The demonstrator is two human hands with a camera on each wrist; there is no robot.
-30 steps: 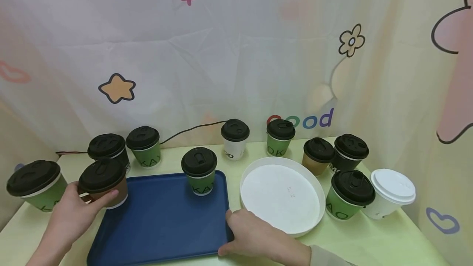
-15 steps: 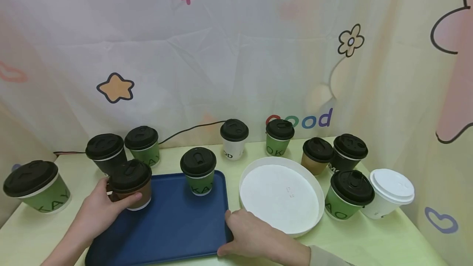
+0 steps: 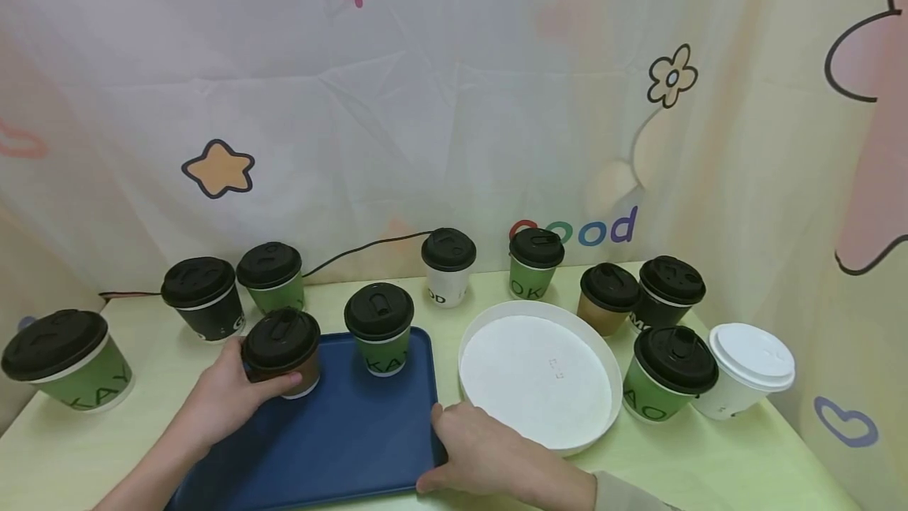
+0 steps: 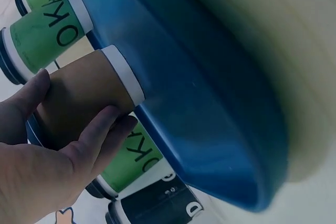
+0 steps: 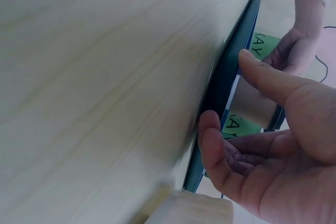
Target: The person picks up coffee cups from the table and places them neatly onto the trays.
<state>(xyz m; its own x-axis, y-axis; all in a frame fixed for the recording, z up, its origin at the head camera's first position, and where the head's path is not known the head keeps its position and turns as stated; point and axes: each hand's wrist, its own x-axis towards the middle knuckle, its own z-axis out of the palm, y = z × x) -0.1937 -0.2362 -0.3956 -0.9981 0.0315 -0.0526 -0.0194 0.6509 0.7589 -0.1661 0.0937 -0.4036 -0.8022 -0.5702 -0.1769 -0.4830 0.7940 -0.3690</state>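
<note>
My left hand (image 3: 230, 397) grips a brown paper cup (image 4: 84, 90) with a black lid (image 3: 281, 337). The cup is upright over the left back part of a blue tray (image 3: 340, 432); whether its base touches the tray I cannot tell. In the left wrist view my fingers and thumb lie round the brown cup wall. A green cup (image 3: 384, 353) with a black lid stands on the tray's back right corner. My right hand (image 3: 482, 448) holds the tray's right edge near the front corner, and the right wrist view shows its thumb (image 5: 257, 72) and curled fingers at the rim.
A round white dish (image 3: 539, 385) lies right of the tray. Black-lidded cups line the back, among them a black cup (image 3: 206, 306) and a white cup (image 3: 448, 282). A large green cup (image 3: 88, 377) stands far left, a white-lidded cup (image 3: 748, 365) far right.
My left hand has carried the brown cup rightward, from the tray's left edge to over its back part. The right hand keeps its place on the tray's edge.
</note>
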